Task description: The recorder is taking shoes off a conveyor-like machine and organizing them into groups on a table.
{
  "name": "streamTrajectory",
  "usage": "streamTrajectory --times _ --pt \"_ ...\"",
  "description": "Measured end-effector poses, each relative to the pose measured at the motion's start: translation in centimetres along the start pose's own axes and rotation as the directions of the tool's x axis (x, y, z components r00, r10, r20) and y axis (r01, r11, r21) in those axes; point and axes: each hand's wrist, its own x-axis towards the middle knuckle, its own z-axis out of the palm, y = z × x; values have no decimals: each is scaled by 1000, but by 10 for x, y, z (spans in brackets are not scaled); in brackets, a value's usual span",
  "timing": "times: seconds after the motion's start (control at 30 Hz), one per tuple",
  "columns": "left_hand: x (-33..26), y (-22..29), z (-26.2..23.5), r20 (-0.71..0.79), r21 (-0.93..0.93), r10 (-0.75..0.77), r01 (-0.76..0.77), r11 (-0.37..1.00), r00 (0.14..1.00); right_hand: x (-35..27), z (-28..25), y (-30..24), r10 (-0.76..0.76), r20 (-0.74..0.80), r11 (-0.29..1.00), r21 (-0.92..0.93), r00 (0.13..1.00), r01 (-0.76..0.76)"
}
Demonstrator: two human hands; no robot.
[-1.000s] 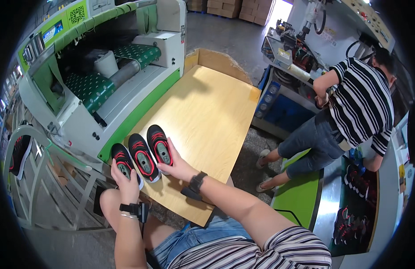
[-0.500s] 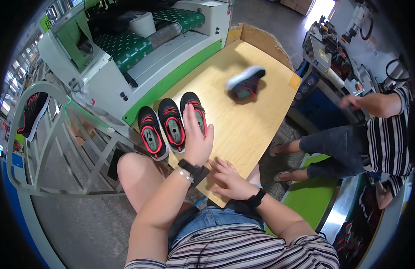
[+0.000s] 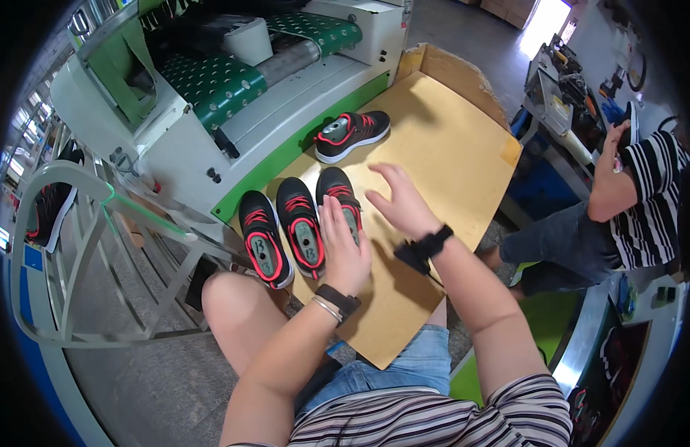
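Note:
A black sneaker with red laces [image 3: 263, 237] lies at the left of a row of three on the wooden board. A second black sneaker [image 3: 294, 205] lies in the middle, and a third black sneaker [image 3: 334, 182] at the right. My left hand [image 3: 346, 253] reaches across the third sneaker, fingers straight and flat, partly hiding it. A fourth black sneaker [image 3: 363, 130] with a white sole rests apart, beyond the row near the machine. My right hand [image 3: 406, 205] hovers over the board right of the row, its thumb and fingers apart, holding nothing.
The wooden board [image 3: 449, 149] stretches before me, with a cardboard edge [image 3: 464, 71] behind. A machine with a dotted green belt [image 3: 226, 89] stands at the far left. A metal rack [image 3: 99, 261] is left; a co-worker [image 3: 635, 201] stands right, holding a dark shoe [image 3: 632, 123].
The fourth sneaker, blurred at the board's far right before, now rests beside the machine. My right hand has risen from the near edge and moved forward. My left hand stays by the third sneaker.

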Motion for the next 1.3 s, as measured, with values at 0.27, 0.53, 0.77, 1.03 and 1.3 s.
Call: streamTrajectory --times 0.27,0.53,0.77,1.03,1.3 --pt "-1 0 -7 19 24 12 -12 1000 1000 142 81 6 113 32 953 -285 993 -99" --pt "-2 0 -6 17 12 19 -19 1000 1000 187 38 80 297 79 954 -53 952 -294" --pt "-1 -2 -2 -46 16 31 -30 999 998 59 -37 40 42 381 970 206 923 -130" --pt "-2 -6 -11 6 -54 33 -32 998 999 -91 -42 6 370 101 686 640 924 -345" --pt "-79 25 -15 135 43 50 -56 998 990 -217 2 -5 271 161 858 -488 949 -162"
